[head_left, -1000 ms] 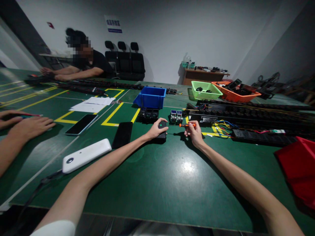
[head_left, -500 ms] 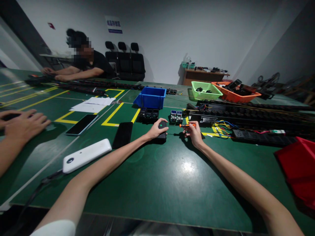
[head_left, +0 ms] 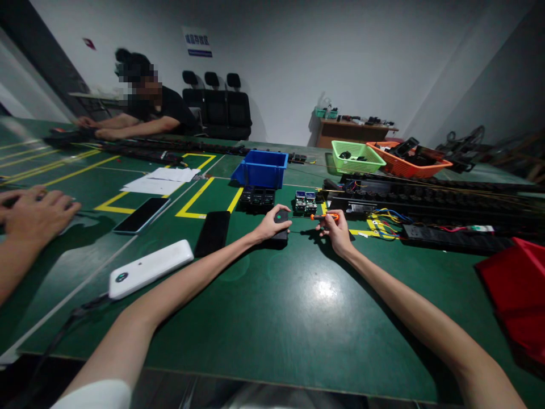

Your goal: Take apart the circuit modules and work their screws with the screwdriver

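Note:
My left hand [head_left: 267, 226] is closed around a small black box-shaped module [head_left: 280, 226] with a round mark on top, holding it against the green table [head_left: 298, 318]. My right hand [head_left: 336, 230] pinches a small orange-handled screwdriver [head_left: 323, 216], held level with its tip pointing left toward the module. A short gap separates the tip from the module. Just behind them lie two small blue-and-silver modules [head_left: 305, 201] and a black tray of parts [head_left: 256, 199].
A black phone [head_left: 212, 233], a second phone [head_left: 142, 215] and a white device [head_left: 149, 268] lie to the left. A blue bin [head_left: 261, 168], green basket [head_left: 356, 156], orange basket [head_left: 406, 160], wired power strips [head_left: 451, 237] and a red object [head_left: 517, 289] surround them. A neighbour's hands [head_left: 32, 216] rest at far left; another person [head_left: 145, 108] sits behind.
My hands have hardly moved; the right hand has shifted very slightly. The neighbour's hands at far left have drawn back leftward and closer together.

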`<action>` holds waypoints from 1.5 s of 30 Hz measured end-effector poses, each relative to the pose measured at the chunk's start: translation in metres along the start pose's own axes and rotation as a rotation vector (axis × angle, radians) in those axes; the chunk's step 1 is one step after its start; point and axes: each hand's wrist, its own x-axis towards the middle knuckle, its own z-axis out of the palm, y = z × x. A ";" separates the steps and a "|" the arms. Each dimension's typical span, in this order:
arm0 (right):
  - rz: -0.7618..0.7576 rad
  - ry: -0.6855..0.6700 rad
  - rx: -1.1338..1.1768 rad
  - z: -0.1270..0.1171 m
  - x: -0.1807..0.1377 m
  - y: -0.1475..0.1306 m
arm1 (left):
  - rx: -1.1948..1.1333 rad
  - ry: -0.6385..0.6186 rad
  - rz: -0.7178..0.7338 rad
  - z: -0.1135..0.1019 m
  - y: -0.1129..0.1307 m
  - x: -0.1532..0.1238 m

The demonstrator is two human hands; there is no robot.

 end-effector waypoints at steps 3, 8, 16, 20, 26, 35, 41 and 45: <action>0.006 0.003 -0.016 0.001 0.000 -0.001 | 0.001 -0.002 0.006 0.000 0.000 0.000; 0.014 0.015 -0.039 0.001 -0.001 -0.003 | 0.011 0.001 0.018 -0.001 0.000 0.000; 0.069 0.018 0.039 0.001 -0.001 -0.004 | 0.005 0.002 0.004 0.000 0.000 0.000; 0.068 -0.003 0.030 0.000 -0.001 -0.003 | 0.001 0.003 0.001 0.001 0.000 0.000; 0.032 -0.019 -0.001 0.000 -0.001 -0.004 | -0.002 0.010 -0.005 0.000 -0.002 0.000; 0.042 0.009 -0.046 0.002 -0.002 -0.007 | -0.014 0.008 -0.005 0.000 -0.001 -0.001; 0.052 0.000 -0.054 0.002 -0.003 -0.006 | -0.015 0.011 0.002 0.000 0.000 0.000; 0.064 0.005 -0.005 0.002 -0.002 -0.006 | -0.017 0.013 -0.004 0.000 -0.001 0.000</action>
